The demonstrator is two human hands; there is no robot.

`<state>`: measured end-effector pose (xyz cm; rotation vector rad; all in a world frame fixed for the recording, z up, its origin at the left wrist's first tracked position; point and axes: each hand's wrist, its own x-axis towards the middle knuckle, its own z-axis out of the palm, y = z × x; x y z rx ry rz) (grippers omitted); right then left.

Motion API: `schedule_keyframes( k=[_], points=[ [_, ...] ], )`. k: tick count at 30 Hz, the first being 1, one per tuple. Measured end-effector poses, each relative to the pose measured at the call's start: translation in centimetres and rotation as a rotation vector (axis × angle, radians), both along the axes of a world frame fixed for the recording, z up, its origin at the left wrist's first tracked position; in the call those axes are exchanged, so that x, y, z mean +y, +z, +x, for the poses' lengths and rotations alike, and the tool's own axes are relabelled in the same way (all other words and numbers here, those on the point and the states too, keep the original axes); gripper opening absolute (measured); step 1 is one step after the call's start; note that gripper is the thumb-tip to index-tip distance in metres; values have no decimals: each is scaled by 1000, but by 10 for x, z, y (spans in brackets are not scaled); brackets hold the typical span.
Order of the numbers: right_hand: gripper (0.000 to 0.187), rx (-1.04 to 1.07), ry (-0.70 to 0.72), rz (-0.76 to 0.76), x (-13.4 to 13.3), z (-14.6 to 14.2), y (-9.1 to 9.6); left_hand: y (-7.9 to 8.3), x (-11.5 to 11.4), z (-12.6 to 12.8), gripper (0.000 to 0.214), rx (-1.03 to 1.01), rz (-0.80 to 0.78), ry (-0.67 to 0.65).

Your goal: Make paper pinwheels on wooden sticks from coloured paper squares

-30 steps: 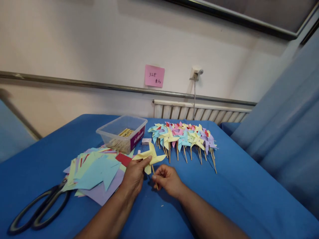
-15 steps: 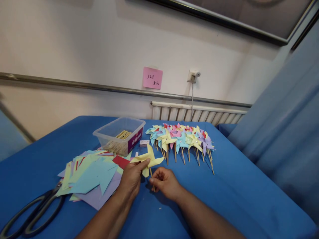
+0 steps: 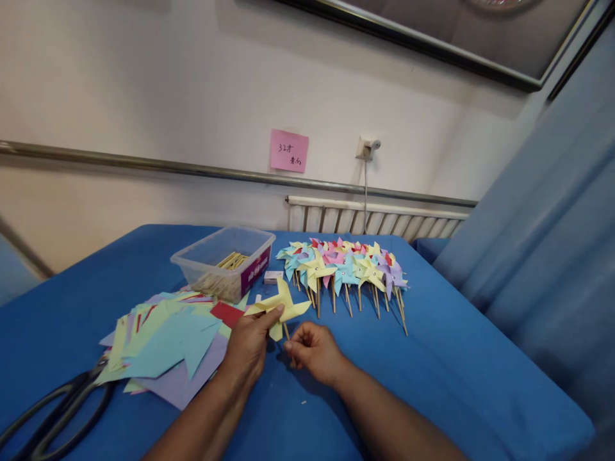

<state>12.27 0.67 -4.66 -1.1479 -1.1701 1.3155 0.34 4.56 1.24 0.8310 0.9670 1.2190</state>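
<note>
A yellow paper pinwheel [image 3: 283, 308] on a thin wooden stick is held just above the blue table [image 3: 432, 358], in the middle. My left hand [image 3: 247, 349] pinches the pinwheel's paper centre with thumb and fingers. My right hand [image 3: 312, 351] is closed round the wooden stick [image 3: 287, 331] just below the paper. A row of several finished pinwheels [image 3: 343, 269] in yellow, blue, pink and purple lies behind my hands.
A clear plastic box [image 3: 223, 261] with wooden sticks stands behind the left hand. A spread of cut coloured paper sheets [image 3: 168, 336] lies to the left, black scissors [image 3: 52, 410] at the near left corner. A small white box [image 3: 273, 276] sits by the plastic box. Blue curtain hangs at right.
The view has drifted a little, so everything sits slightly further left. Both hands keep the same hold on the yellow pinwheel and its stick.
</note>
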Motion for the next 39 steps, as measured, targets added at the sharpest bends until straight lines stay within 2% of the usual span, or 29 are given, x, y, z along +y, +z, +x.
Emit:
schedule_keyframes(
  k=[4,8,11,16,21,25,31,39],
  points=[
    [41,-8,-7,7,-1,0,0,-4,2,1,41,30,12,-39],
    [39,-35,-78,30,0,1,-1,-6,1,3,36,43,23,-117],
    [35,-70,-159,45,5,9,2,-6,-3,5,40,25,-30,-178],
    [32,-421,-448,53,17,43,7,-4,-5,4,43,87,-129,-146],
    [28,-646,-580,-5,18,88,16,-6,-4,2,38,108,-190,-162],
    [26,-846,-674,-89,14,112,22,-8,-4,1,36,110,-189,-204],
    [27,-1020,-690,-190,17,123,22,-12,-8,2,33,124,-177,-284],
    [26,-1077,-640,-217,18,125,19,-14,-12,9,28,221,-117,-315]
  ],
)
